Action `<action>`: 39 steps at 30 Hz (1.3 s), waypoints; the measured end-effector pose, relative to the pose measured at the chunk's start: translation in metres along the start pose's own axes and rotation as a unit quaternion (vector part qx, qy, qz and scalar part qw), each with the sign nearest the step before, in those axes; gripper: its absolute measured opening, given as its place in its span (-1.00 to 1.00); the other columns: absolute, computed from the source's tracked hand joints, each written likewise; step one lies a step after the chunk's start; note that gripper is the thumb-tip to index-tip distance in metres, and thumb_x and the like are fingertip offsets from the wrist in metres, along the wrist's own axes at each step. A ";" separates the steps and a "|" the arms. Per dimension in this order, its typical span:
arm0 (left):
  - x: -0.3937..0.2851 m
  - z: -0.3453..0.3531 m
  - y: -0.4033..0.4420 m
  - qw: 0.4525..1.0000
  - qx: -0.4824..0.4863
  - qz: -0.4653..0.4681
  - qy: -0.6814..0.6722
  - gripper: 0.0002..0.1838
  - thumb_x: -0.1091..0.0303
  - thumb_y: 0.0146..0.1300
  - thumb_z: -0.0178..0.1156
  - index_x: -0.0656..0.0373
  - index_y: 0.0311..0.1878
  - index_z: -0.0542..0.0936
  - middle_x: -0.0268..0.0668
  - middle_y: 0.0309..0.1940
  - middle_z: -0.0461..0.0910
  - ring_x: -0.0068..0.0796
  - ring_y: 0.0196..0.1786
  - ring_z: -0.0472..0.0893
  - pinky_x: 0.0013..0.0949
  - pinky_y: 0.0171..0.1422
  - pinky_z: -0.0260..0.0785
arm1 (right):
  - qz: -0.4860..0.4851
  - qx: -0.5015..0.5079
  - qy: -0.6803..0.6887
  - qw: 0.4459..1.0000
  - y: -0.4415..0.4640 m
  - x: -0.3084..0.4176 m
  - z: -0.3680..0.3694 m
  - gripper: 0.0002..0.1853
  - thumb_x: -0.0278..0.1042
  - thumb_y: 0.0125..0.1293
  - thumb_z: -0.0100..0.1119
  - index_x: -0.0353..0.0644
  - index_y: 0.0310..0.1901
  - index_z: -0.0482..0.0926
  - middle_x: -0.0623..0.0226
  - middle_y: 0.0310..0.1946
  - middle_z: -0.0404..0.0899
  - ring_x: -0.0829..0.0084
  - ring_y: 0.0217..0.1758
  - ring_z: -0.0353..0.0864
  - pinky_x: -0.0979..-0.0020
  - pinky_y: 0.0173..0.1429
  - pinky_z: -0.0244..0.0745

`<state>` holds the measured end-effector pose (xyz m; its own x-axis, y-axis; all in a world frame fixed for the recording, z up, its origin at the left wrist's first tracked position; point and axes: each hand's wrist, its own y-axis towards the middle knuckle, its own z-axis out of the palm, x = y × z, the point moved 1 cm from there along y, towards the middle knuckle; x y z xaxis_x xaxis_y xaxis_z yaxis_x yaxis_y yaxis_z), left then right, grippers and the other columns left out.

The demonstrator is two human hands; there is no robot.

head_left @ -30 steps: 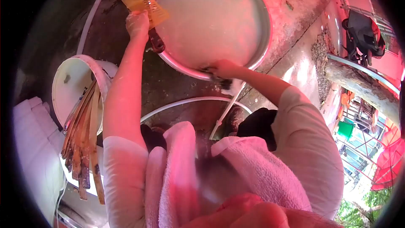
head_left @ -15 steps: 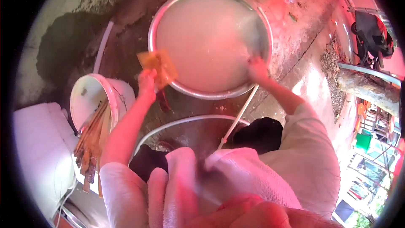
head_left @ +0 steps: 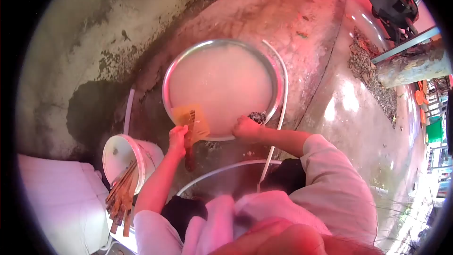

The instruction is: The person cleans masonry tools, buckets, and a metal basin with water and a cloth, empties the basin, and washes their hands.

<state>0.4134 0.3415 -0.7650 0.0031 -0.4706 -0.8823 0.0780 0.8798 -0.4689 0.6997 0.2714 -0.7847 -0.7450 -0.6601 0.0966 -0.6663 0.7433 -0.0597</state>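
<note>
A wide metal basin (head_left: 222,87) full of cloudy, pale liquid stands on the floor in front of me. My left hand (head_left: 178,140) is closed on a flat orange plate (head_left: 200,122) and a dark, narrow piece (head_left: 189,153) lying along it, both near the basin's lower left rim. My right hand (head_left: 246,128) is closed round a dark, rough scrubber (head_left: 257,117) at the lower right rim. Part of the scrubber shows above the fingers.
To the left, a white bucket (head_left: 141,160) holds several wooden strips (head_left: 123,200). A pale hose (head_left: 284,85) runs beside the basin to my legs. Short white pipe (head_left: 129,112) lies at left. A log (head_left: 410,68) and black cart (head_left: 391,4) are at upper right.
My right hand has moved from the basin's right side back to its near rim. The view has shifted, so the basin sits lower. The dark piece now stands across the orange plate.
</note>
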 end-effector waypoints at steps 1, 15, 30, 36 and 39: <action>-0.007 0.001 0.000 1.000 0.005 0.006 0.016 -0.81 0.32 0.22 0.19 0.10 -0.49 0.47 -0.39 -0.56 0.46 -0.55 -0.53 0.44 -0.43 -0.48 0.28 | 0.003 -0.018 0.005 1.000 -0.004 -0.007 -0.002 -0.82 -0.27 -0.13 0.15 -0.08 -0.41 0.55 0.36 -0.47 0.56 0.26 -0.26 0.52 0.27 -0.04 0.36; -0.231 0.093 0.036 0.991 0.099 0.089 -0.019 -0.89 0.33 0.22 0.19 0.17 -0.32 0.57 -0.36 -0.43 0.56 -0.49 -0.36 0.53 -0.35 -0.24 0.40 | 0.042 -0.175 0.189 0.965 0.001 -0.140 -0.179 -0.76 -0.49 -0.08 0.10 -0.14 -0.30 0.63 0.12 -0.39 0.62 0.06 -0.21 0.61 0.18 -0.06 0.49; -0.156 0.039 0.033 0.997 0.027 0.069 -0.039 -0.88 0.34 0.23 0.20 0.17 -0.36 0.57 -0.39 -0.45 0.53 -0.54 -0.37 0.52 -0.39 -0.28 0.39 | 0.064 -0.071 -0.023 0.995 0.022 -0.067 -0.108 -0.66 -0.35 -0.15 0.15 -0.10 -0.21 0.53 0.36 -0.28 0.57 0.30 -0.06 0.54 0.15 0.07 0.27; -0.044 -0.025 0.017 0.999 -0.002 0.029 -0.039 -0.83 0.34 0.23 0.21 0.14 -0.47 0.51 -0.42 -0.54 0.46 -0.58 -0.49 0.44 -0.45 -0.40 0.28 | 0.025 -0.031 -0.041 0.998 0.033 -0.004 -0.026 -0.76 -0.30 0.00 0.10 -0.06 -0.23 0.53 0.39 -0.26 0.54 0.28 -0.07 0.47 0.13 0.03 0.27; -0.011 -0.035 0.008 0.998 -0.002 -0.038 -0.053 -0.79 0.33 0.23 0.21 0.13 -0.50 0.48 -0.41 -0.57 0.45 -0.57 -0.54 0.41 -0.45 -0.49 0.23 | 0.016 0.002 -0.043 0.999 0.028 0.014 0.008 -0.78 -0.31 0.04 0.07 -0.11 -0.24 0.52 0.36 -0.27 0.52 0.29 -0.09 0.45 0.16 0.01 0.29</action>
<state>0.3794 0.3565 -0.7605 0.1032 -0.5400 -0.8353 0.0784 0.8416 -0.5343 0.6704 0.2818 -0.7925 -0.7657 -0.6432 0.0093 -0.6423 0.7636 -0.0661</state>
